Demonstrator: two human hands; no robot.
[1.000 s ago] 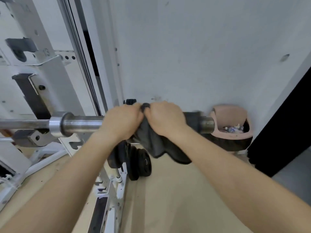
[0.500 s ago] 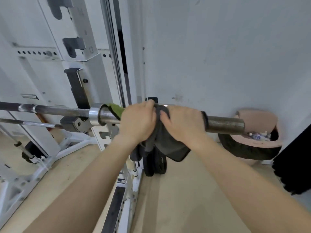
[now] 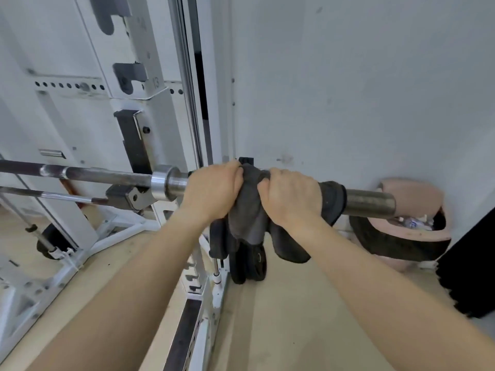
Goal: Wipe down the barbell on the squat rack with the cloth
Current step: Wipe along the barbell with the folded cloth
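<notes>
The barbell (image 3: 107, 176) lies across the white squat rack (image 3: 158, 108), its long axis running nearly level from the left edge of the view to the right, dipping a little toward the right. Its thin dark shaft comes in from the left, meets a bright steel collar (image 3: 160, 183) just past the rack's upright, and then widens into the thicker sleeve (image 3: 371, 202), whose bare, dull grey end points right, toward the wall corner.

Both hands are on the sleeve, side by side and almost touching, knuckles up. The left hand (image 3: 214, 191) is wrapped closed around the sleeve just right of the collar, gripping the dark grey cloth (image 3: 247, 210) against the metal. The right hand (image 3: 292, 196) is likewise curled tight over the cloth, a little farther out along the sleeve. The cloth is draped over the sleeve under both palms; a band of it shows beyond the right hand, ringing the sleeve, and loose folds hang down below the hands and between the wrists.

Below the barbell, a thinner chrome rod (image 3: 45, 195) runs roughly parallel to it on the left. On the pale floor (image 3: 281, 317), black weight plates (image 3: 251, 263) stand on edge near the rack's base, partly hidden by the hanging cloth. Past the sleeve's end, against the grey wall (image 3: 361, 89), sits a pink bin (image 3: 417, 199) with a black liner and some litter inside.
</notes>
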